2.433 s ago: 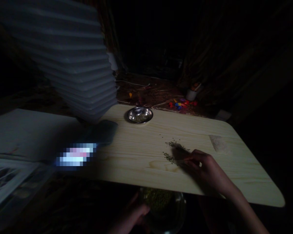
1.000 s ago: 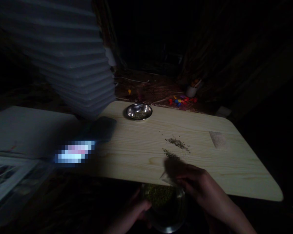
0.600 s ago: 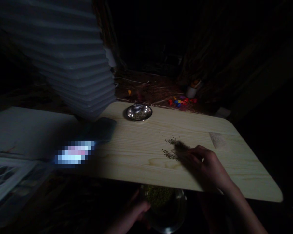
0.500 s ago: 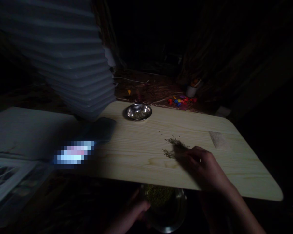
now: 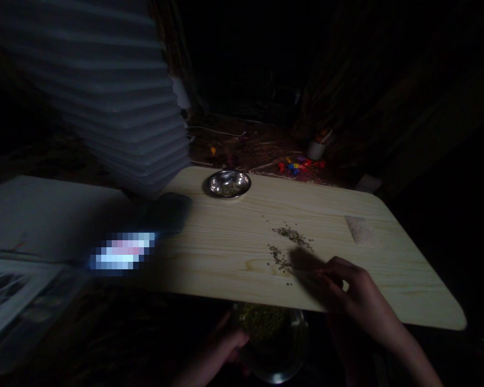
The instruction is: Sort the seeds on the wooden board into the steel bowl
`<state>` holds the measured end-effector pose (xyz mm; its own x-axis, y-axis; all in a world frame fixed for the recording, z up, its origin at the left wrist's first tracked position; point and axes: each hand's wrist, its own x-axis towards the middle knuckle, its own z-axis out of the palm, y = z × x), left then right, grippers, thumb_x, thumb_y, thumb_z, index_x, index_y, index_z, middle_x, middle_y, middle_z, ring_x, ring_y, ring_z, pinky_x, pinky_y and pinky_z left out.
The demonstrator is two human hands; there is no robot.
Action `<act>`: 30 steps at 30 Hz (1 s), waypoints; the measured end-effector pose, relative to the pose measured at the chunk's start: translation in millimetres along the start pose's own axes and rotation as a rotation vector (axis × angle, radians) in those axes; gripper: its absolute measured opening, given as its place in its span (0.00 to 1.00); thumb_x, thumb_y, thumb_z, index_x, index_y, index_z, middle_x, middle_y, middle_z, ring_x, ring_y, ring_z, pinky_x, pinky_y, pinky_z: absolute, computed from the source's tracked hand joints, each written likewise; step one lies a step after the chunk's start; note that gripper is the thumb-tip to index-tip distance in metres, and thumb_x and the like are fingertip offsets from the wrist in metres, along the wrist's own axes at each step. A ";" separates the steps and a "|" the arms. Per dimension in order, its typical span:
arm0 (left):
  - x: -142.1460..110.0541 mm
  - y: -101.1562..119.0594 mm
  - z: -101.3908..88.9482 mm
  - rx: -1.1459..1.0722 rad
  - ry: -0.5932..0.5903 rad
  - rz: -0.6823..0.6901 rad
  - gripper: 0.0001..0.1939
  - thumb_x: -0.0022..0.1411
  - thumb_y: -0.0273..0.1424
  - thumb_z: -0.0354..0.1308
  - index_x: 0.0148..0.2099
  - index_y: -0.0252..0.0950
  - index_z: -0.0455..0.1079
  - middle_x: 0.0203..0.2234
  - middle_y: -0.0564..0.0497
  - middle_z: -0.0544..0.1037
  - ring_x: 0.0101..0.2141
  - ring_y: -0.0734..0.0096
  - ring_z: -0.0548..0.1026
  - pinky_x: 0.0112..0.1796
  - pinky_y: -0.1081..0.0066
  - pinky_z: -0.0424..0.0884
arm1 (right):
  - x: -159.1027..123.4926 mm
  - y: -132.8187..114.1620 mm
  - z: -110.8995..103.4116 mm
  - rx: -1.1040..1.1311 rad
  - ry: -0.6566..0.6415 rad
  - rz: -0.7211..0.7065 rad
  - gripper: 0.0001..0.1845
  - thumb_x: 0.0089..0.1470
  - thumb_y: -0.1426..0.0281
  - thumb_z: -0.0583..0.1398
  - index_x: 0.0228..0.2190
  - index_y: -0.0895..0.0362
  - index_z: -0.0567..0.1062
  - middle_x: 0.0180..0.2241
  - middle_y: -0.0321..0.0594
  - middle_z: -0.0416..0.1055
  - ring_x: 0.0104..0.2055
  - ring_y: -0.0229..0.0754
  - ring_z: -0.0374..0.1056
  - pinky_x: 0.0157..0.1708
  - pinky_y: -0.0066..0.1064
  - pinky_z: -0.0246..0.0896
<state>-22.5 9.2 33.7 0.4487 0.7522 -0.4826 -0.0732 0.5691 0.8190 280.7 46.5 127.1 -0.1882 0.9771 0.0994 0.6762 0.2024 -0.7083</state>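
Note:
My left hand (image 5: 226, 349) is closed on the left rim of a round metal bowl (image 5: 296, 352), held below the table's near edge. Small green beans (image 5: 264, 322), like mung beans, lie in it. My right hand (image 5: 353, 287) hovers low over the table with thumb and fingers pinched together; whatever is between the fingertips is too small and dark to tell. Loose beans (image 5: 292, 235) are scattered on the tabletop in two patches to the left of my right fingers. A shadow falls beside the hand.
On the light wood table (image 5: 226, 258) stand a small steel bowl (image 5: 229, 185) with some grains and a pale flat square patch (image 5: 360, 231). A lit phone screen (image 5: 123, 251) glows at left, near a pleated grey shade (image 5: 116, 102). Colourful small items (image 5: 300, 166) lie beyond the table.
My right hand has moved toward me and to the right, away from the scattered beans. A few beans now show nearer the table's front edge. My left hand keeps its grip.

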 end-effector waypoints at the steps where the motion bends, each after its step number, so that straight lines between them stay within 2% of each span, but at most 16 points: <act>1: 0.4 0.0 0.4 -0.010 -0.002 0.002 0.22 0.58 0.37 0.62 0.53 0.33 0.70 0.39 0.44 0.80 0.33 0.62 0.78 0.32 0.66 0.76 | -1.6 -2.0 1.5 0.015 -0.010 -0.001 0.12 0.63 0.69 0.58 0.40 0.52 0.83 0.35 0.43 0.77 0.36 0.45 0.74 0.35 0.35 0.68; 12: 0.8 -3.7 -1.7 0.008 0.018 -0.017 0.24 0.59 0.33 0.60 0.58 0.35 0.69 0.40 0.44 0.81 0.35 0.60 0.79 0.32 0.66 0.77 | -5.1 -11.5 13.0 0.077 -0.121 -0.017 0.11 0.63 0.68 0.58 0.38 0.50 0.83 0.39 0.42 0.78 0.41 0.48 0.75 0.41 0.40 0.70; 15: 0.6 -5.2 -2.9 0.016 0.019 -0.019 0.23 0.61 0.33 0.60 0.59 0.37 0.68 0.43 0.45 0.81 0.37 0.61 0.79 0.34 0.66 0.77 | -0.8 -11.1 10.3 0.059 -0.088 0.006 0.12 0.64 0.67 0.58 0.35 0.52 0.82 0.36 0.43 0.77 0.38 0.47 0.74 0.38 0.38 0.68; 18: -0.5 -1.9 -1.7 0.027 0.021 -0.017 0.24 0.61 0.31 0.59 0.59 0.37 0.68 0.46 0.44 0.80 0.37 0.61 0.79 0.34 0.65 0.78 | 7.4 -8.0 10.9 0.025 -0.045 0.013 0.11 0.64 0.68 0.57 0.37 0.54 0.81 0.35 0.43 0.76 0.37 0.45 0.74 0.37 0.36 0.67; 20: -1.9 1.9 -0.1 0.038 0.042 -0.010 0.23 0.60 0.31 0.59 0.58 0.36 0.69 0.44 0.44 0.80 0.36 0.60 0.79 0.32 0.65 0.78 | 13.1 -6.1 13.4 0.010 -0.031 -0.001 0.11 0.64 0.69 0.58 0.38 0.54 0.81 0.35 0.43 0.76 0.36 0.44 0.74 0.36 0.35 0.67; 23: -4.2 6.8 1.3 0.038 0.072 -0.014 0.22 0.58 0.32 0.61 0.56 0.35 0.70 0.42 0.44 0.80 0.37 0.59 0.79 0.34 0.64 0.78 | 19.9 -5.1 17.7 -0.011 -0.026 -0.029 0.11 0.64 0.69 0.58 0.37 0.55 0.81 0.35 0.43 0.76 0.36 0.44 0.74 0.36 0.35 0.67; 26: -5.4 9.9 1.9 0.023 0.054 -0.003 0.22 0.59 0.32 0.60 0.56 0.35 0.69 0.46 0.43 0.80 0.40 0.58 0.78 0.36 0.63 0.79 | 24.7 -6.2 20.6 -0.045 -0.038 -0.053 0.11 0.64 0.70 0.57 0.36 0.54 0.81 0.35 0.44 0.76 0.37 0.44 0.73 0.37 0.35 0.67; 30: -5.3 12.7 2.8 0.036 0.046 -0.001 0.22 0.59 0.31 0.59 0.56 0.36 0.70 0.47 0.43 0.79 0.39 0.58 0.78 0.34 0.64 0.79 | 27.7 -8.0 23.0 -0.054 -0.051 -0.068 0.10 0.64 0.71 0.57 0.37 0.54 0.81 0.35 0.42 0.76 0.37 0.44 0.74 0.37 0.36 0.68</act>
<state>-23.4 11.6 47.5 0.4068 0.7665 -0.4969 -0.0400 0.5584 0.8286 253.7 70.4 119.5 -0.2706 0.9565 0.1093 0.6979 0.2731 -0.6621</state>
